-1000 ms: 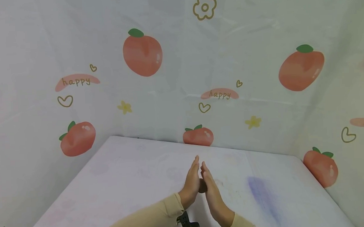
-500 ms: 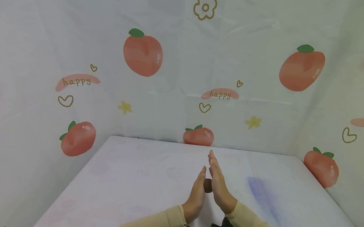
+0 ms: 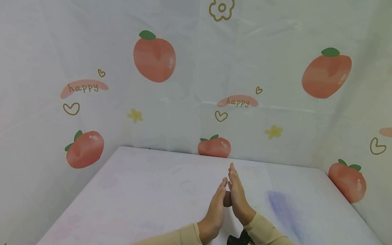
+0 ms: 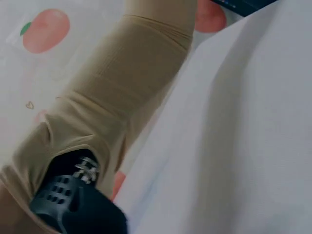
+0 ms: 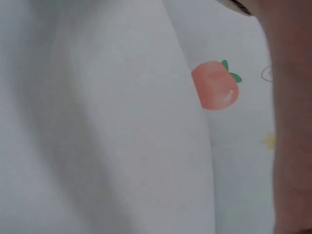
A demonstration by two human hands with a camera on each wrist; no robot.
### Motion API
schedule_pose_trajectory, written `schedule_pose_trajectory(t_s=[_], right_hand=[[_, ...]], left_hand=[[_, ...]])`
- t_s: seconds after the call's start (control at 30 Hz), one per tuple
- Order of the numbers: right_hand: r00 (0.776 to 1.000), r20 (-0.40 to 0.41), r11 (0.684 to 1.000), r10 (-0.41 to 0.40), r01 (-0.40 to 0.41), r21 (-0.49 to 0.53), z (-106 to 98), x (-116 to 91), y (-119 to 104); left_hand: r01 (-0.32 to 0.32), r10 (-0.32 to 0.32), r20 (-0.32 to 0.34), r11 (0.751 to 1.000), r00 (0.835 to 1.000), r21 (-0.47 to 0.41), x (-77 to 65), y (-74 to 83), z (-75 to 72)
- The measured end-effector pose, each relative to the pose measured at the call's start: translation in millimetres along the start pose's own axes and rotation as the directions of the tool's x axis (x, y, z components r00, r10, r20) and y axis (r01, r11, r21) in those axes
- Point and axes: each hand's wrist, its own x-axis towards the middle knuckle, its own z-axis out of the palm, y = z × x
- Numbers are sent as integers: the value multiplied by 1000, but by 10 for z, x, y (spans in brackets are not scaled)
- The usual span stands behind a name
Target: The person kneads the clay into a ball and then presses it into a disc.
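Observation:
Between my two palms, in the head view, is a small dark brown lump (image 3: 227,199) with a smooth surface, mostly hidden by the hands. My left hand (image 3: 214,210) presses it from the left with fingers straight and pointing away from me. From the other side my right hand (image 3: 240,198) presses flat against it, its fingertips reaching further forward than the left ones. The hands lean together at the fingertips like a narrow roof over the table. The right wrist view has the right hand (image 5: 295,122) along its right edge; the left wrist view shows mainly a beige sleeve (image 4: 126,73).
A white table (image 3: 146,189) with faint pink and blue-purple smudges lies below the hands. White cloth (image 3: 182,101) printed with peaches, hearts and flowers hangs behind and at the sides. Black wrist-camera gear (image 3: 238,240) hangs under the right sleeve.
Both hands have shifted right with the brown lump. The left hand has slid back and the right hand forward against each other; the lump looked round half a second ago and looks more barrel-shaped now.

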Motion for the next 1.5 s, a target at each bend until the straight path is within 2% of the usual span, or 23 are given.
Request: schedule_pose_trajectory(t_s=[0.13, 0.43, 0.77, 0.93, 1.17, 1.5], right_hand=[[1000, 7, 1000, 11, -11, 19, 15, -29, 37], [997, 30, 997, 74, -74, 9, 94, -190, 142], [994, 109, 998, 18, -24, 52, 210, -392, 71], [991, 132, 998, 7, -14, 55, 206, -451, 9], [995, 94, 999, -26, 25, 21, 166, -429, -88], [997, 26, 997, -73, 73, 11, 74, -256, -93]], left_hand=[[0, -1, -11, 1000, 1000, -20, 44, 27, -14], [-17, 15, -86, 1000, 996, -19, 148, 117, -83], [3, -2, -162, 1000, 987, 7, 286, 25, -190], [28, -25, -162, 999, 986, 15, 298, -67, -208], [76, -74, -169, 997, 983, 5, 254, -197, -157], [46, -49, -77, 998, 996, -48, 111, -228, -46]])
